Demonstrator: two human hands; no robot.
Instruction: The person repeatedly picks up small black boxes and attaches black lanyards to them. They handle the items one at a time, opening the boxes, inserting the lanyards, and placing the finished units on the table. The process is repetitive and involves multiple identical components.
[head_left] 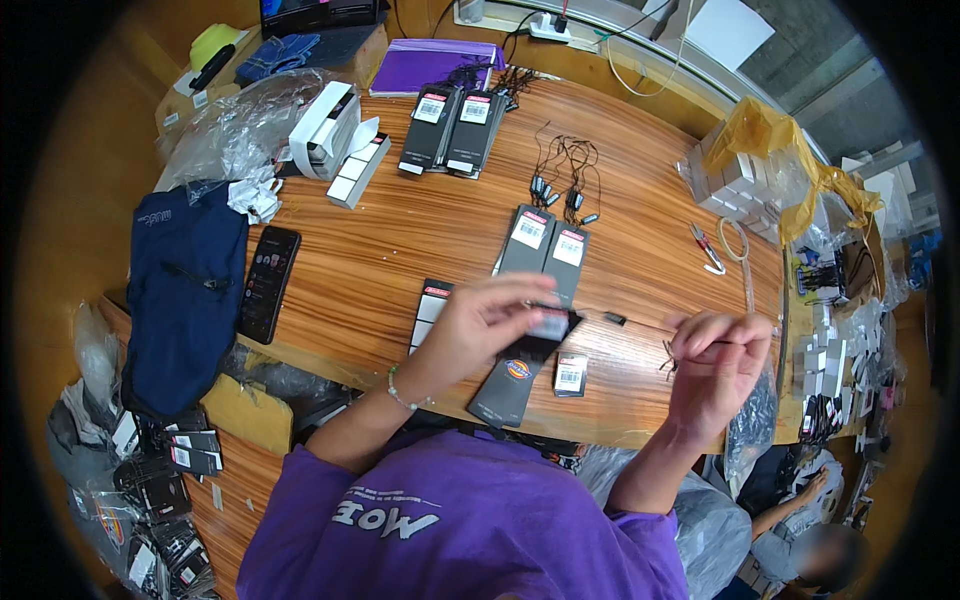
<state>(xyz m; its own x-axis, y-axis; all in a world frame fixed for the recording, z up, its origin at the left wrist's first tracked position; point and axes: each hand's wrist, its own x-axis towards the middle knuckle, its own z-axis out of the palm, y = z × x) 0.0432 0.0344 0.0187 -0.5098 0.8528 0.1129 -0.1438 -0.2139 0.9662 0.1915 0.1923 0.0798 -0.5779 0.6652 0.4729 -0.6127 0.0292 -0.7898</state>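
Observation:
My left hand (490,312) pinches a dark hang tag (548,326) with a pale label, blurred by motion. Under it lies a pile of long dark hang tags (502,392) with a round-cornered logo. Beside that pile sits a small stack of white-labelled cards (571,376). My right hand (718,362) is raised to the right, fingertips pressed together on thin black string (669,356). A small black plastic tab (614,318) shows between the hands. Just beyond are two rows of labelled dark tags (527,232) with black strings (572,160) spread out.
Two tag bundles (430,128) stand at the back, near a purple folder (425,66). A phone (270,285) and navy bag (187,290) lie left. Snips (708,250), a tape ring (733,240) and white boxes (745,185) are right. Another person (800,540) sits lower right.

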